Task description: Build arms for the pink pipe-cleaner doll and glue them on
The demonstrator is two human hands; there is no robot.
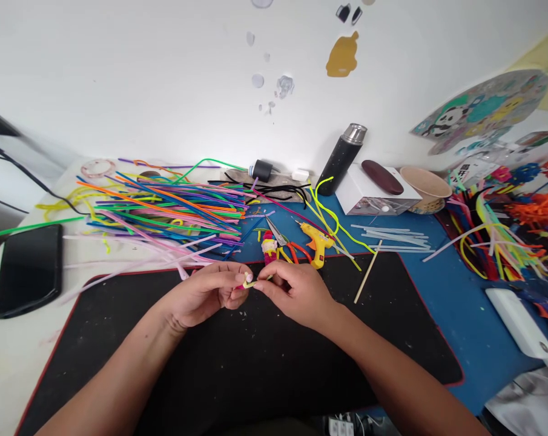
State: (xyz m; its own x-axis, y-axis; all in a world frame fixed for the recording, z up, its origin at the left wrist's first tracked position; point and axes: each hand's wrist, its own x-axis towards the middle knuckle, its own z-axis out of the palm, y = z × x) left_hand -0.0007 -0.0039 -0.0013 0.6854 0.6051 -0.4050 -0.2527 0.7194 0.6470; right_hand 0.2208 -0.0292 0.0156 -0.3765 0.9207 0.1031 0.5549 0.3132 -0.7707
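Note:
Above the black mat (pixel 237 363), my left hand (pixel 210 292) pinches a small pipe-cleaner figure (pixel 243 284) with pink and pale yellow parts; most of it is hidden by the fingers. My right hand (pixel 296 292) is closed on a pale yellow pipe cleaner (pixel 252 283) that joins the figure. Just beyond the hands lies another pink and yellow pipe-cleaner figure (pixel 269 245). Beside it are scissors (pixel 288 240) with orange handles and a yellow hot glue gun (pixel 318 243).
A pile of colourful pipe cleaners (pixel 174 206) covers the back left. A phone (pixel 28 270) lies at far left. Glue sticks (pixel 394 238), a wooden stick (pixel 368 272), a black thermos (pixel 341 158), a white box (pixel 369 197) and a bowl (pixel 425 188) stand or lie to the right.

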